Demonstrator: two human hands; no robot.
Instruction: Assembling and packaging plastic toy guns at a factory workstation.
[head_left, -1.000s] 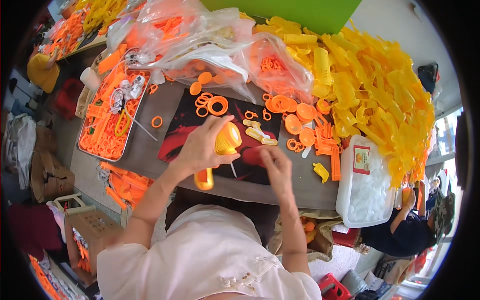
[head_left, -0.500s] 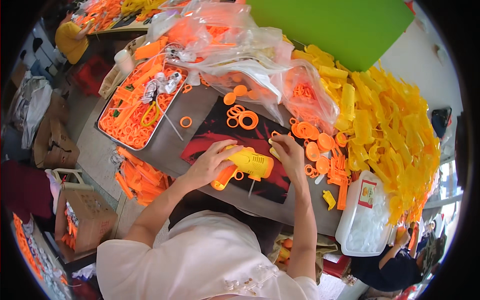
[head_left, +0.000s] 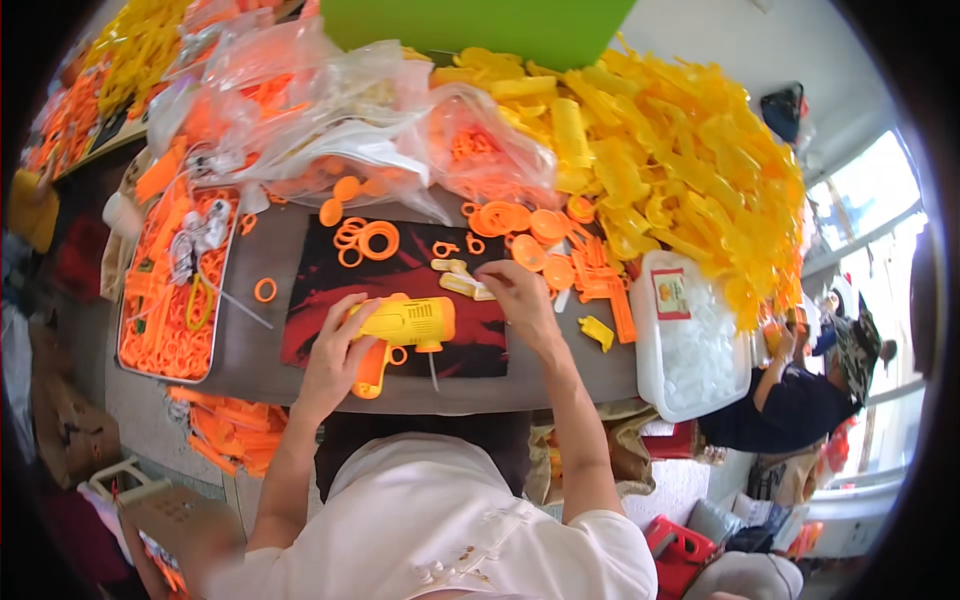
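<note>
A toy gun (head_left: pixel 408 320) with a yellow vented body and an orange handle is in my left hand (head_left: pixel 335 350), whose fingers wrap its rear end. An orange ring trigger sits below the body. From a short yellow spout near the front, a thin grey stem points down. My right hand (head_left: pixel 525 305) is bent over several small pale yellow pieces (head_left: pixel 455 281) on the dark mat, right of the toy. Its fingertips come together at the end of these pieces; what they pinch is too small to make out.
Orange rings (head_left: pixel 378 240) and discs lie along the back of the black-and-red mat (head_left: pixel 300 335). A metal tray (head_left: pixel 210 345) of orange parts stands left. A white tub (head_left: pixel 655 345) holds clear pieces at right. Beyond rise plastic bags (head_left: pixel 330 130) and a yellow heap (head_left: pixel 660 150). A co-worker (head_left: pixel 775 405) sits at right.
The view has turned to the right, shifting the table leftward in it. My left hand still holds the toy gun. My right hand remains by the small pale pieces, which now show more fully.
</note>
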